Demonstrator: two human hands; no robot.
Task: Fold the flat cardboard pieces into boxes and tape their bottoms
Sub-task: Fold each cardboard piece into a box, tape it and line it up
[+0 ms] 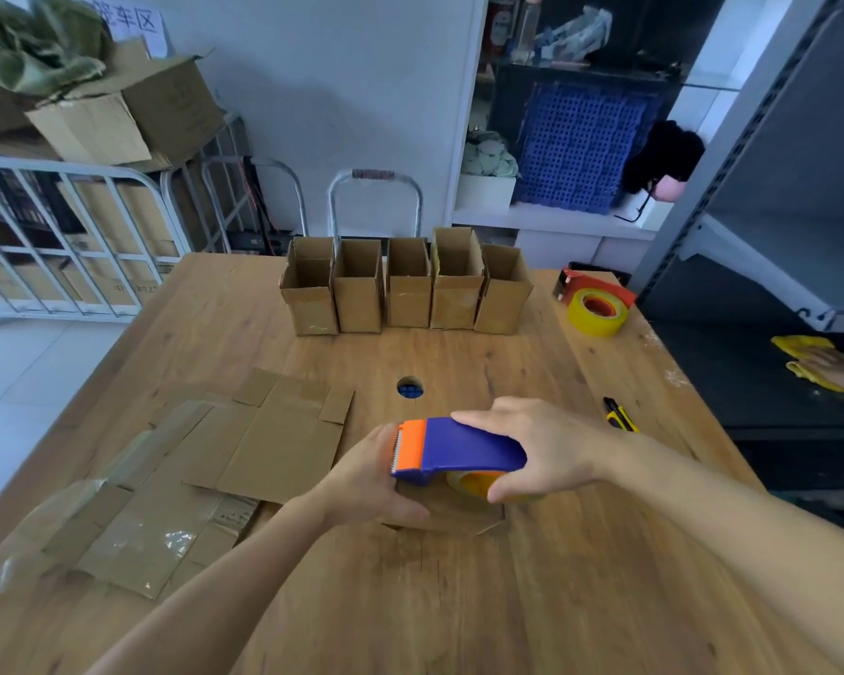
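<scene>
Our forearms come in from the bottom edge over the wooden table (pixel 459 601), and both hands meet near its middle.

Farthest left on the tabletop we see a sheet of clear plastic wrap (pixel 45 523), crumpled partly under and partly over the flat cardboard pieces (pixel 274 445). These lie unfolded and overlapping, spread from the near left corner toward the centre.

Just right of them, our left hand (pixel 371 479) grips the left side of a low box (pixel 454 516) that sits on the table. The thumb is laid along its near edge, and the fingers curl out of sight behind the orange end of the tape dispenser (pixel 464 448).

This blue dispenser rests on top of the box with its toothed blade pointing left. Our right hand (pixel 542 448) is wrapped round it, with fingers over the blue body and the thumb pressed by the yellowish roll underneath.

Beyond the hands there is a round hole (pixel 409 387) in the tabletop. Farther back, five folded boxes (pixel 408 289) stand upright, open tops up, in a tight row touching one another.

To the right of our right hand a yellow and black utility knife (pixel 620 415) lies on the wood. Near the far right corner, a yellow tape roll (pixel 598 311) sits against a red dispenser (pixel 600 285).

Off the table at the right edge, another person's hand (pixel 834 367) rests flat on a yellow cloth (pixel 800 348) on a dark shelf.
</scene>
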